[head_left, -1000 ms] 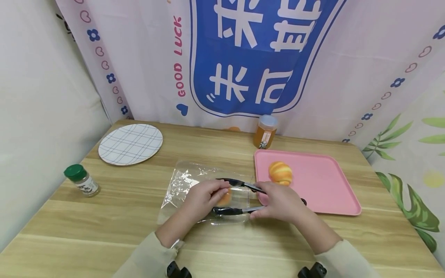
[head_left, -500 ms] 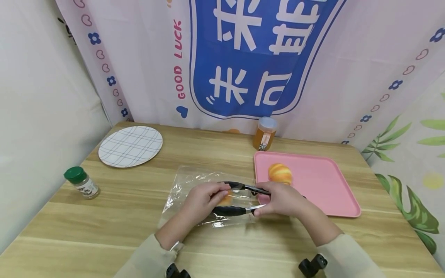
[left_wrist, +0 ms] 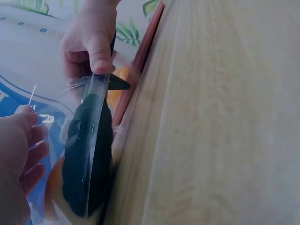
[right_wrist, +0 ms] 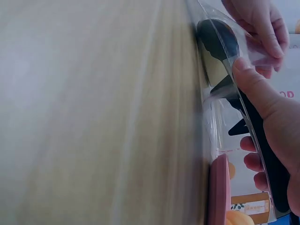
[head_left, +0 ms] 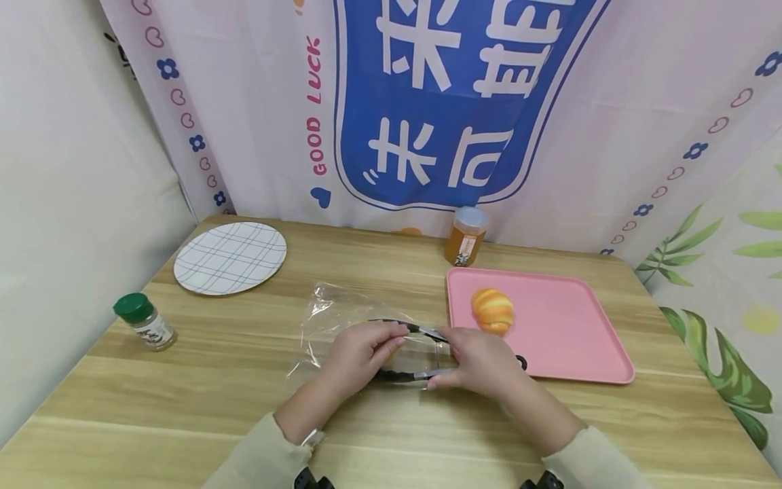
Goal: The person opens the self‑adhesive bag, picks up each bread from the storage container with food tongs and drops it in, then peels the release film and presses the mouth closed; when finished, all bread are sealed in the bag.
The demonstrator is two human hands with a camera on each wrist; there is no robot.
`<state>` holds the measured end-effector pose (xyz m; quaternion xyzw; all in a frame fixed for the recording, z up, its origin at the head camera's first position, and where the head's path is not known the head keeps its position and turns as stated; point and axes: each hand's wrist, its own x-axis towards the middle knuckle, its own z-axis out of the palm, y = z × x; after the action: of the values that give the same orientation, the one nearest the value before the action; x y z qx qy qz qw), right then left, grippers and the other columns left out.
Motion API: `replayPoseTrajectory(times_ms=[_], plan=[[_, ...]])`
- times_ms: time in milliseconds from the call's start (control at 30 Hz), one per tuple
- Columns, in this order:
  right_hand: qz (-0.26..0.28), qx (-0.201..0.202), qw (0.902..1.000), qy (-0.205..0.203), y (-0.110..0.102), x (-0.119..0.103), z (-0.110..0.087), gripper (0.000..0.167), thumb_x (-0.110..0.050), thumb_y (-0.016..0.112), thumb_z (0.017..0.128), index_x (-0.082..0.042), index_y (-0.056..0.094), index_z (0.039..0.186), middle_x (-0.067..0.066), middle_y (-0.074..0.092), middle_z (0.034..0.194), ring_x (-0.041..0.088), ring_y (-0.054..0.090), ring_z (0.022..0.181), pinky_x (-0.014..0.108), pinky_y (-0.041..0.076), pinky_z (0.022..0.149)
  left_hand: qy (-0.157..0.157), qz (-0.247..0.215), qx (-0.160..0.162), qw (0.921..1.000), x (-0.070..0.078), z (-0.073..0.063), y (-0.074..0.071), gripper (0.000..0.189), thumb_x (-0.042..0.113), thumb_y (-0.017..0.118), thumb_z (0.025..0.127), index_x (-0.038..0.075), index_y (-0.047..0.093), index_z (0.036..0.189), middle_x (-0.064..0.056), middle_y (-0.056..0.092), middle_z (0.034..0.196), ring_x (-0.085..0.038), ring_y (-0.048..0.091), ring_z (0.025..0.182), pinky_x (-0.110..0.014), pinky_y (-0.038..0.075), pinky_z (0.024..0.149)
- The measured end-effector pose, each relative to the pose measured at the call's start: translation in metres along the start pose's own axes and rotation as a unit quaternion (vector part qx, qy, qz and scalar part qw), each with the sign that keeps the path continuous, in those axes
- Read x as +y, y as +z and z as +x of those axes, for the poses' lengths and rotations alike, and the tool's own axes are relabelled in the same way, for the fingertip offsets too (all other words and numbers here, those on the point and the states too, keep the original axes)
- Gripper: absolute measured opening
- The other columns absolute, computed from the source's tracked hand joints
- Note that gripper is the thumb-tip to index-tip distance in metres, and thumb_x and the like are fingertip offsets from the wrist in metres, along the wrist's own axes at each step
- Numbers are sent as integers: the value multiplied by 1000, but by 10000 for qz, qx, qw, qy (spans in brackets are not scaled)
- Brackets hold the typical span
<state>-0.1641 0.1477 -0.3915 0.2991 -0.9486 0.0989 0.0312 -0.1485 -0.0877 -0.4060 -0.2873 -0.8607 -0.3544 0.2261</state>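
Partly obscured: tongs [head_left: 398, 375], heads inside a clear bag [head_left: 330, 309] over the worktop [head_left: 421, 441].
Right hand [head_left: 489, 363] grips the tongs; left hand [head_left: 360, 353] pinches the bag; tan item [left_wrist: 55, 190] mostly hidden.

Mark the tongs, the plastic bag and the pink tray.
Tongs [right_wrist: 277, 182], right wrist view, on a black handle.
Plastic bag [head_left: 342, 309], head view, on its clear upper-left film.
Pink tray [head_left: 562, 322], head view, on its bare middle.
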Motion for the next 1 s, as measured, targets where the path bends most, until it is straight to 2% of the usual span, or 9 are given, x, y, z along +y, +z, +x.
replayPoseTrajectory(times_ms=[100,267,367,433,500,600,700,833,1000], plan=[[-30,-59,9999,93,1,-1,-1,85,-70,77,63,-18,61,128,-12,53,73,3,43,64,19,34,52,236,119,44,9996,2,2,-1,13,16,72,88,13,76,100,-1,77,101,-17,72,95,-33,59,85],[-12,-76,9999,92,-1,-2,-1,83,-68,78,63,-18,61,128,-11,53,73,3,43,63,19,34,51,684,405,128,9968,5,8,-4,13,16,72,87,13,75,100,1,77,99,-15,73,94,-32,59,85],[98,-161,9998,93,-2,-1,-1,85,-67,78,64,-16,61,129,-10,54,74,3,44,65,19,36,54,823,494,99,9953,7,11,-8,13,16,72,88,14,75,100,2,77,97,-14,72,93,-31,59,84],[298,-255,9991,139,-2,1,-2,84,-66,78,64,-16,62,130,-9,55,75,4,45,67,20,38,56,769,482,48,9959,8,11,-10,13,16,72,88,14,75,100,2,77,98,-14,72,93,-31,59,84],[602,-362,9972,242,-2,5,-3,83,-64,80,65,-16,62,130,-8,55,76,5,45,69,21,38,58,584,428,-34,9974,8,10,-12,13,16,71,89,15,75,101,2,77,99,-15,72,95,-32,59,85],[1178,-502,9910,399,-2,12,-4,79,-59,82,66,-16,63,129,-7,55,77,5,46,69,20,39,60,258,308,-174,9990,7,6,-14,13,17,70,90,14,75,101,2,76,102,-15,72,97,-33,59,88],[1545,-573,9850,516,-4,17,-5,81,-57,84,65,-14,62,131,-6,57,79,5,49,71,21,41,62,71,168,-253,9995,5,2,-14,13,17,70,90,14,75,102,1,76,103,-16,72,99,-34,58,89],[1373,-461,9885,444,-5,18,-5,79,-57,83,65,-14,64,128,-5,59,80,6,49,71,22,43,62,110,-13,-191,9998,5,0,-14,15,16,71,88,13,76,102,-1,76,104,-18,72,99,-35,59,90],[769,-75,9970,26,-3,8,-3,70,-57,82,65,-18,66,121,-6,60,75,4,46,65,20,41,56,301,-31,-126,9995,8,2,-11,14,14,72,87,11,76,101,-2,77,102,-18,73,95,-33,60,86]])
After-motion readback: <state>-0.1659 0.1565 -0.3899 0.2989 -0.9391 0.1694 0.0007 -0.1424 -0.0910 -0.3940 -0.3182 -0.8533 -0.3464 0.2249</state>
